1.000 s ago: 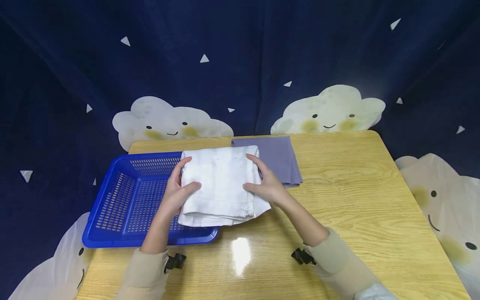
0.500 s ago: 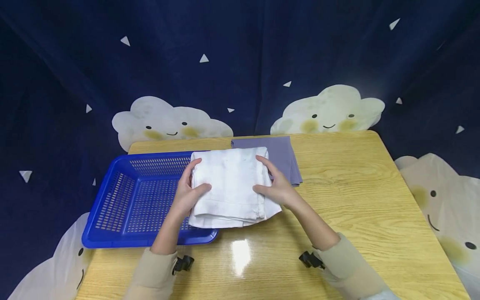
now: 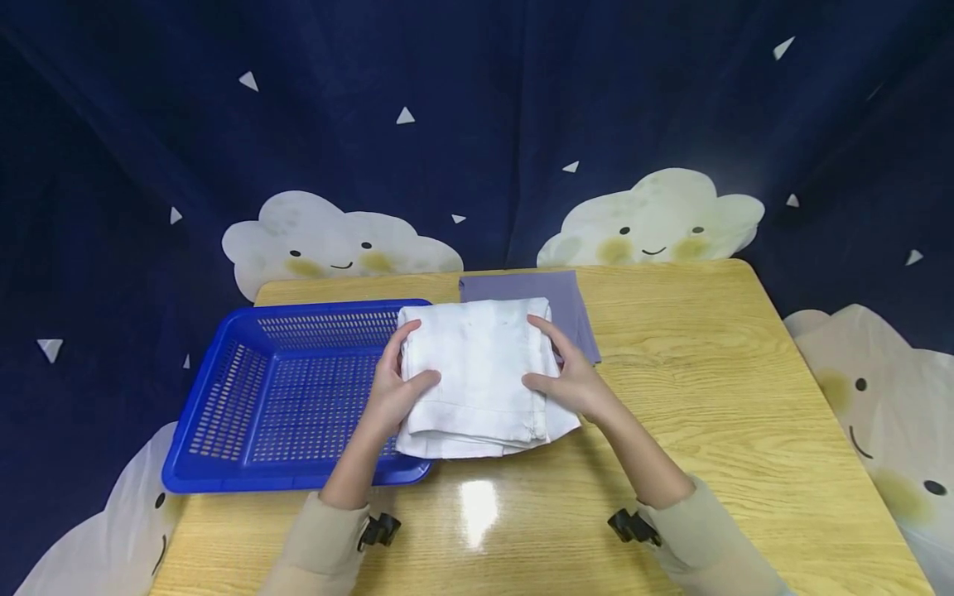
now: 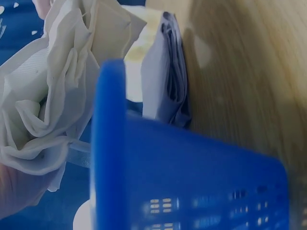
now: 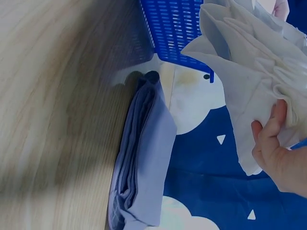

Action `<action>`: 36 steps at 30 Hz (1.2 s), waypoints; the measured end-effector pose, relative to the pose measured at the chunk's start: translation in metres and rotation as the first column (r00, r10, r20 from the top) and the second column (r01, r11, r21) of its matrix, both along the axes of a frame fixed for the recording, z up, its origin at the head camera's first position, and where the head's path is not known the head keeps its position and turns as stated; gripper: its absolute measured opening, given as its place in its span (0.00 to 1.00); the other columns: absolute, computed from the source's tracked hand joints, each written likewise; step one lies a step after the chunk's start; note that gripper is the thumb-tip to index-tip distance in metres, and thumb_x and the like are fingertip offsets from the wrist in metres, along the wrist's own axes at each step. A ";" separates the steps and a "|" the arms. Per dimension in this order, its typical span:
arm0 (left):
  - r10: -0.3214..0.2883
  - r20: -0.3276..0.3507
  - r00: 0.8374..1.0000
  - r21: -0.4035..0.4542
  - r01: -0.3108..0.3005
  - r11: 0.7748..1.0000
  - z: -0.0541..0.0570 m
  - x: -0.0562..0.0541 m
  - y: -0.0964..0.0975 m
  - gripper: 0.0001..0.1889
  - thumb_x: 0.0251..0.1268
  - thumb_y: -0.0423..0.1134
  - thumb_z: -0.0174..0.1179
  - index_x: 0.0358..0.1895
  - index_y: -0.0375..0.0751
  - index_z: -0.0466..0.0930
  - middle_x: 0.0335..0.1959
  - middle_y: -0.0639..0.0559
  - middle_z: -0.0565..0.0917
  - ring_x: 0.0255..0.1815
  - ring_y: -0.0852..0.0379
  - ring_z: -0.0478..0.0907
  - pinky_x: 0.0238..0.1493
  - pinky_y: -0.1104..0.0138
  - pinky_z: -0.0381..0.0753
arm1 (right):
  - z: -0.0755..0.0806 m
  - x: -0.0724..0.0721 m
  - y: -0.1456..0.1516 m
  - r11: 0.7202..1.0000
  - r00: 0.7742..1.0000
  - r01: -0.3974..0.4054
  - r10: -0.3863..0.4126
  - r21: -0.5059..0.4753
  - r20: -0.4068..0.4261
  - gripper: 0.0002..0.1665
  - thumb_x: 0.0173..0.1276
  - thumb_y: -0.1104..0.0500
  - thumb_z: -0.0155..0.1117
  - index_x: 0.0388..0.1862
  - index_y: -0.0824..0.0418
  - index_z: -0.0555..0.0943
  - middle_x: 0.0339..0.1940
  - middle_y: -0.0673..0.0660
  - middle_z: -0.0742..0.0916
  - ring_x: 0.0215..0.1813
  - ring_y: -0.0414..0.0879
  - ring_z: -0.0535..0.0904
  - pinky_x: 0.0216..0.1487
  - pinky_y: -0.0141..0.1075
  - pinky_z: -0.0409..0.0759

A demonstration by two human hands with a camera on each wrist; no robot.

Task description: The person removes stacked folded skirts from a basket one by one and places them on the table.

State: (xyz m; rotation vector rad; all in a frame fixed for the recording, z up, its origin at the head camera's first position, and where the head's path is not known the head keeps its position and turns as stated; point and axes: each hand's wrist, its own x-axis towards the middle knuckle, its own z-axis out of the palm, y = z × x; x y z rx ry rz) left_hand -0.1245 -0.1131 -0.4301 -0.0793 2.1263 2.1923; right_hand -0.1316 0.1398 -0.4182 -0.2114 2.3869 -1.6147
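A folded white cloth (image 3: 477, 372), several layers thick, is held up between both hands in the head view. My left hand (image 3: 398, 389) grips its left side with the thumb on top. The right side is gripped the same way by my right hand (image 3: 574, 377). In the right wrist view, fingers (image 5: 271, 127) curl under the loose white layers, which are raised above the table. Behind and partly covered by it in the head view lies a folded purple-grey cloth (image 3: 514, 286); the right wrist view shows this purple-grey cloth (image 5: 153, 158) flat on the table.
A blue perforated plastic basket (image 3: 298, 482) stands on the left of the wooden table (image 3: 693, 372), its right end partly under the white cloth and left hand. A dark blue curtain (image 3: 477, 83) with cloud prints hangs behind the table.
Both hands have carried the white cloth to the right, from over the basket's right part toward the front of the purple-grey cloth. The basket and the purple-grey cloth have stayed put.
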 end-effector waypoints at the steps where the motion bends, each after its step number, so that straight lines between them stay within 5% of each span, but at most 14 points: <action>1: -0.002 -0.007 1.000 0.003 0.002 1.000 -0.001 0.000 0.002 0.40 0.45 0.19 0.55 0.65 0.51 0.61 0.50 0.39 0.72 0.43 0.51 0.73 0.37 0.61 0.79 | -0.001 0.000 0.002 1.000 1.000 0.000 0.000 -0.004 -0.004 0.47 0.54 0.65 0.65 0.70 0.43 0.57 0.72 0.59 0.56 0.68 0.62 0.55 0.61 0.58 0.60; 14: 0.010 -0.012 1.000 -0.024 -0.011 1.000 -0.007 0.006 0.022 0.40 0.44 0.21 0.56 0.65 0.53 0.61 0.51 0.39 0.71 0.44 0.48 0.73 0.39 0.60 0.78 | -0.008 0.004 0.020 0.996 0.999 -0.022 0.019 -0.091 -0.028 0.46 0.54 0.71 0.63 0.71 0.53 0.57 0.72 0.61 0.55 0.68 0.61 0.54 0.62 0.55 0.59; 36: 0.005 -0.021 1.000 -0.047 -0.006 0.999 -0.022 0.013 0.050 0.40 0.44 0.22 0.56 0.65 0.52 0.61 0.58 0.40 0.68 0.49 0.45 0.71 0.47 0.59 0.74 | -0.025 0.011 0.047 0.995 0.999 -0.013 0.017 -0.095 0.046 0.47 0.55 0.69 0.63 0.71 0.49 0.56 0.72 0.61 0.53 0.64 0.59 0.59 0.53 0.46 0.70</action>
